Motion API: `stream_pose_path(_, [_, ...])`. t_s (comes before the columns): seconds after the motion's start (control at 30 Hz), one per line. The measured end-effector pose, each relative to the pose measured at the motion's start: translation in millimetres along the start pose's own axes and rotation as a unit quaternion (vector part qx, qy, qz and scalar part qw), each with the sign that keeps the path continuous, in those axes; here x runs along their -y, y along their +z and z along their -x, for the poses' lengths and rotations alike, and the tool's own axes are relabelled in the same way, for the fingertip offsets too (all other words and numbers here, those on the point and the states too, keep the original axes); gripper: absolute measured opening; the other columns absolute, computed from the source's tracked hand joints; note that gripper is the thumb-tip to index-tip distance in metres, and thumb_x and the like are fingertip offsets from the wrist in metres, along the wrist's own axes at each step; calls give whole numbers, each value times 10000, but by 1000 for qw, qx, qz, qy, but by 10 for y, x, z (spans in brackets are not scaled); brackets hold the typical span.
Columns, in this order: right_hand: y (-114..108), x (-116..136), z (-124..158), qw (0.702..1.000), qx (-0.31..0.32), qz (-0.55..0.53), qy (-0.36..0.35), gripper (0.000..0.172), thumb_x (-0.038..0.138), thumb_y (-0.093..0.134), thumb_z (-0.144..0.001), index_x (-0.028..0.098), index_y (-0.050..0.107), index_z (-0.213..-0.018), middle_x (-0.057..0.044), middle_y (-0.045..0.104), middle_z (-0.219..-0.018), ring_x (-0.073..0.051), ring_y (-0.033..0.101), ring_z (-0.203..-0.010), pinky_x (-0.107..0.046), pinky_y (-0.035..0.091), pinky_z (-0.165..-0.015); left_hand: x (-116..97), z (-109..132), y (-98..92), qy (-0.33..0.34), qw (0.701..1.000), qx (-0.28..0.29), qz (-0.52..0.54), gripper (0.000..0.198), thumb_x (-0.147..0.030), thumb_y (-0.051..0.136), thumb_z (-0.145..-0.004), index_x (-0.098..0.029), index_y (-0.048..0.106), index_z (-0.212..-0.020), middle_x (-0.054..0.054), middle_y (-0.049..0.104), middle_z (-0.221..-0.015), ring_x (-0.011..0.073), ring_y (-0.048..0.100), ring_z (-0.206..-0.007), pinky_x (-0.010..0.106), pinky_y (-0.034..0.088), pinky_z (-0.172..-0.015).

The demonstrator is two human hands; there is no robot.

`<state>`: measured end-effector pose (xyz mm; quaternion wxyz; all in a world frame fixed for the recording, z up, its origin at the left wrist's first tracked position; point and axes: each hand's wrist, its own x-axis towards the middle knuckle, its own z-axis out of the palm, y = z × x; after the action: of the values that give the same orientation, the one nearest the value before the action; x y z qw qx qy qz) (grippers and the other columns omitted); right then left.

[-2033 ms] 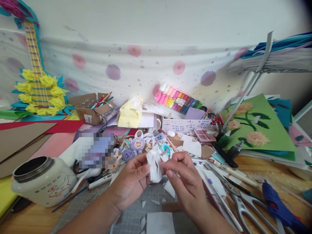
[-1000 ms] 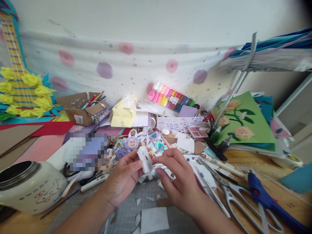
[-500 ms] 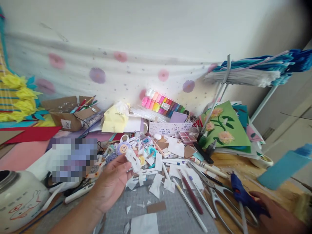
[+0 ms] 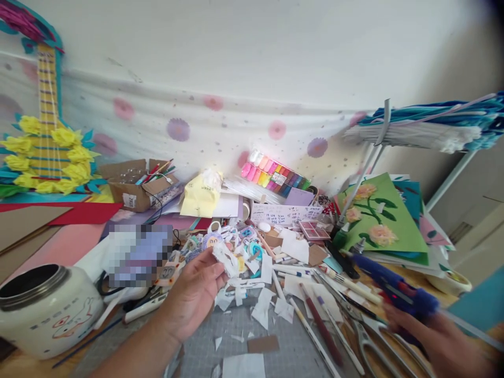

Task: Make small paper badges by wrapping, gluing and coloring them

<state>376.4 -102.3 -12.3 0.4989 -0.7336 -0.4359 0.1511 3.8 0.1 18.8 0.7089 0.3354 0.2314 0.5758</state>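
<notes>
White crumpled piece [image 4: 225, 260] is pinched between the thumb and fingers of the left hand [image 4: 199, 286], held up before a heap of small craft items [image 4: 247, 232]. Behind them, a long pale card [image 4: 285, 214] carries rows of handwritten blue letters and figures, too small to read with certainty. The jar [image 4: 51, 310] shows a line of dark, blurred characters above a red outline drawing [image 4: 67, 321]; the carton's white label [image 4: 129, 201] cannot be made out. The piece looks ragged, wrinkled and uneven at the edges, its long axis slanting from upper left to lower right. The right hand [image 4: 439, 331] is wrapped around a blue glue gun [image 4: 396, 287], its nozzle pointing left and away, apart from the piece.
</notes>
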Motion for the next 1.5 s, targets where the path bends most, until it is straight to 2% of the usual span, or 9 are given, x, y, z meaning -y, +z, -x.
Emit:
stream_pose_path(0.07, [374,397,67,988,94,-120,28,274,478,738,-622,211,686,-653,-78,684,-603,-240,639,-563,-352,551,-545,-6,-3,-12,11,1000,-6,-6,210,-132,744,-703,-212,739,-898,41,756,-954,200,673,-938,297,519,-845])
stream_pose_path(0.17, [887,829,147,947,196,-253,-17,278,458,711,-715,213,692,-845,-81,727,-844,-202,632,-610,-381,559,-626,-15,-15,-49,38,999,-21,-14,253,-120,734,-716,-230,730,-944,32,747,-989,185,661,-954,267,517,-822])
stream_pose_path(0.23, [1135,969,190,926,268,-252,-80,272,464,682,-753,215,690,-863,-71,712,-779,-225,640,-668,-410,553,-659,-21,-25,-74,54,998,-30,-23,263,-125,742,-708,-228,728,-950,38,742,-1006,193,656,-959,275,516,-816])
stream_pose_path(0.37, [1374,1020,287,927,285,-186,-156,282,480,659,-772,199,663,-797,-64,681,-815,-234,630,-766,-382,540,-701,-23,-41,-94,73,994,-55,-52,269,-135,752,-698,-204,728,-956,55,739,-1003,209,638,-995,302,483,-873])
stream_pose_path(0.6, [1326,1162,388,919,293,-101,-245,209,439,583,-829,240,633,-790,6,627,-724,-184,612,-681,-270,511,-661,25,-31,-66,47,994,-70,-70,305,-171,765,-673,-212,719,-971,49,743,-987,231,619,-1043,322,440,-922])
stream_pose_path(0.77, [1307,1192,382,903,309,-75,-289,146,380,549,-854,254,624,-848,1,665,-820,-202,642,-814,-252,511,-708,30,-24,-33,33,994,-75,-74,318,-181,774,-657,-213,709,-967,45,748,-977,238,615,-1057,323,431,-925])
stream_pose_path(0.87, [1311,1172,377,899,314,-47,-301,150,372,539,-862,236,586,-818,-9,655,-865,-201,634,-860,-246,498,-719,18,-20,-10,25,994,-80,-71,327,-186,785,-642,-207,710,-960,49,751,-970,244,617,-1052,334,427,-932])
stream_pose_path(1.13, [1255,1249,356,892,311,-3,-329,102,299,540,-868,230,544,-793,34,564,-718,-127,559,-631,-209,442,-593,22,16,-23,18,997,-40,-69,312,-175,770,-654,-207,716,-960,58,754,-965,251,631,-1022,342,445,-905])
stream_pose_path(1.5, [1244,1267,353,887,294,6,-355,105,294,547,-854,223,560,-778,-5,583,-740,-149,593,-641,-225,446,-551,48,-7,-111,25,997,-24,-62,329,-163,743,-695,-225,716,-1017,58,746,-1020,240,627,-1046,329,459,-917])
